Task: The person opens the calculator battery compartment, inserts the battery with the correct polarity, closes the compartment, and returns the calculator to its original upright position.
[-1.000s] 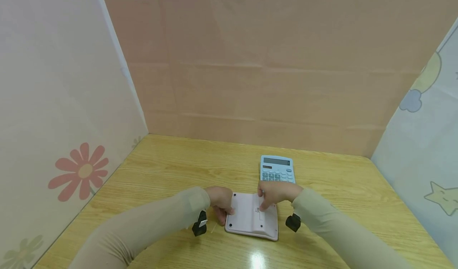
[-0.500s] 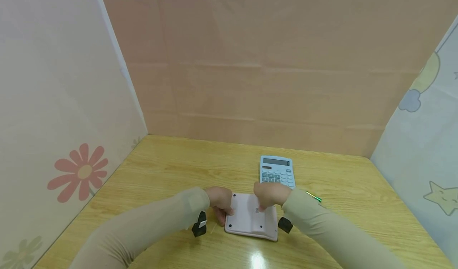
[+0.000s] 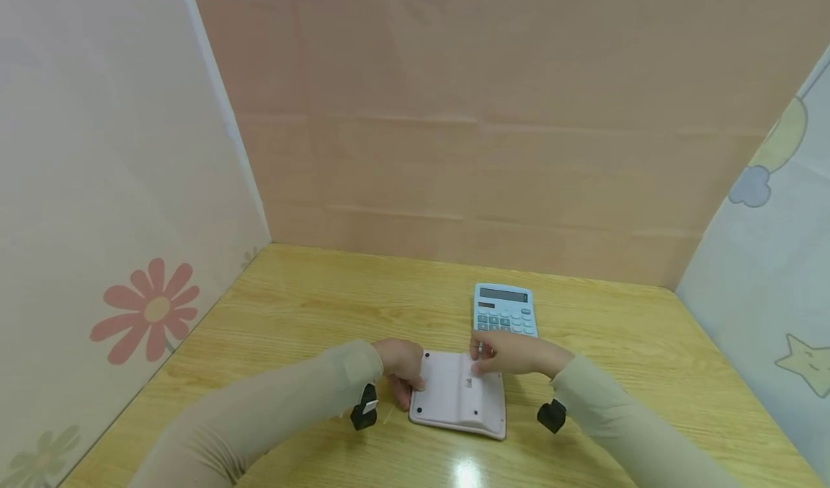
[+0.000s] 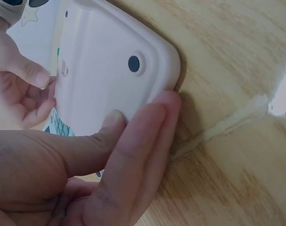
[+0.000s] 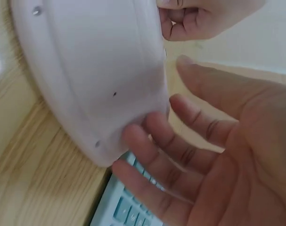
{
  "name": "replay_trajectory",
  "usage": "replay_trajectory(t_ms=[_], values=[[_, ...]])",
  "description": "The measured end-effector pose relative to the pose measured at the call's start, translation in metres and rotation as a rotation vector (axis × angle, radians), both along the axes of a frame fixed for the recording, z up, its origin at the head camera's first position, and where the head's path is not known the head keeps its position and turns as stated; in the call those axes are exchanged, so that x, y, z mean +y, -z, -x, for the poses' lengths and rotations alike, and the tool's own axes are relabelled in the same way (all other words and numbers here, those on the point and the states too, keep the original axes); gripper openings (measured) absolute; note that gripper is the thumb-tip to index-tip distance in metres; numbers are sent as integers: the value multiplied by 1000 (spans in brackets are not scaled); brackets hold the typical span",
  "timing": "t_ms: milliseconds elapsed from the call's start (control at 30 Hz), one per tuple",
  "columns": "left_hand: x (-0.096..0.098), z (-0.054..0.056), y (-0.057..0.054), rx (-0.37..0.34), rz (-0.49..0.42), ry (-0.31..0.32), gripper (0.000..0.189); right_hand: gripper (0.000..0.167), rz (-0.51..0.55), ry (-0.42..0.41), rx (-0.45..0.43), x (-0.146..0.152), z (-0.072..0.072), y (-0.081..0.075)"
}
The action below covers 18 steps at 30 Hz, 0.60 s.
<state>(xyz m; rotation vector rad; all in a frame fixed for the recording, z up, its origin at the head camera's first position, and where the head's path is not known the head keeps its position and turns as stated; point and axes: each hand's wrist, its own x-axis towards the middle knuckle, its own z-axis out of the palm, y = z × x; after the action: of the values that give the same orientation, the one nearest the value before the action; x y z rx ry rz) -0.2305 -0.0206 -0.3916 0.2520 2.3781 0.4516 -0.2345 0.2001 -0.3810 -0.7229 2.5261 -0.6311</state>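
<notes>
A pale pink calculator [image 3: 444, 391] lies face down on the wooden table, with dark round feet on its back. My left hand [image 3: 405, 362] grips its left edge; in the left wrist view the thumb lies on the back [image 4: 100, 66] and the fingers run along the side. A small battery cover latch [image 3: 468, 382] shows on the raised part. My right hand [image 3: 512, 352] hovers at the calculator's far right corner. Its fingers are loosely bent and hold nothing in the right wrist view, the fingertips [image 5: 133, 134] right at the edge.
A light blue calculator [image 3: 502, 304] lies face up just behind, its lower keys partly covered by my right hand. A tan wall [image 3: 467, 113] stands at the table's back, with printed white panels at both sides.
My right thumb has left the latch, and the hand has drawn up and to the right. A green battery seen beside the right sleeve half a second ago is hidden now in the head view.
</notes>
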Motion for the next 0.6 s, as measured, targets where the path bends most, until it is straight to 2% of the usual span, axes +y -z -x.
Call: replay_trajectory(t_ms=[100,200,400,600], values=[[0,2,2,-12,-12,-11,27,13,71,-24,32,13,1,2],[1,5,5,-39,-32,-21,26,13,108,-13,61,30,1,2],[1,8,9,-52,-43,-17,26,16,162,85,79,68,0,-5],[0,6,10,-61,-72,-53,26,19,183,203,134,104,4,-10]])
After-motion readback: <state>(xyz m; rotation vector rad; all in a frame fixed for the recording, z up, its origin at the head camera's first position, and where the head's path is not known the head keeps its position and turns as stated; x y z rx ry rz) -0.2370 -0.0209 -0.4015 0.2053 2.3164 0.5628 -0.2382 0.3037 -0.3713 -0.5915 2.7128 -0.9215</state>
